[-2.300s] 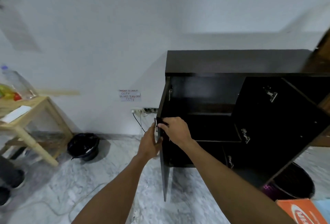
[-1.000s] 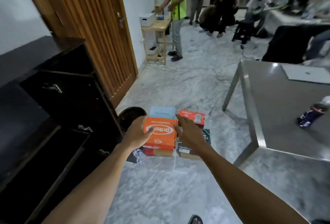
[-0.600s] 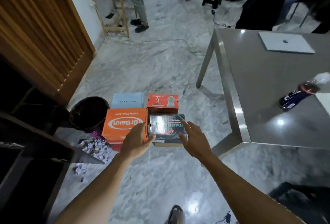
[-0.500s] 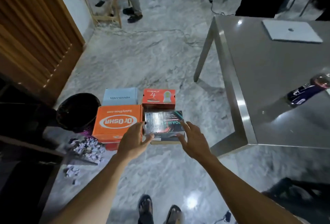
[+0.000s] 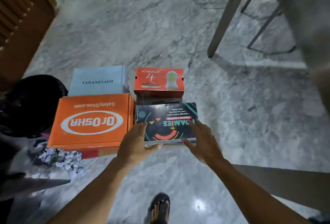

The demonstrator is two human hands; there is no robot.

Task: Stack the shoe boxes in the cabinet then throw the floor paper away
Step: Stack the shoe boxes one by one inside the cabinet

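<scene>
**Reaching for the first box.** The left grip point(image 5: 136, 140) and right grip point(image 5: 202, 140) are both open, fingers straight, and are set at the near corners of the black box point(image 5: 166, 116). That box lies between them on a lower box point(image 5: 167, 145), of which only a tan edge shows. The left grip touches the near left corner, thumb along the front edge. We cannot tell whether the right grip makes contact. The orange box point(image 5: 91, 122) sits just left of the left grip. Beyond both grips stand the red box point(image 5: 159, 81) and blue box point(image 5: 98, 81). Paper point(image 5: 59, 157) lies on the floor point(image 5: 160, 33) to the left of the left grip, near the bin point(image 5: 30, 102).

To lift well, we judge that each grip should slide further along a short side and press inward evenly, thumbs holding the lid. We would then raise the box level, so that it neither drags the lower box nor nudges the orange box.
</scene>
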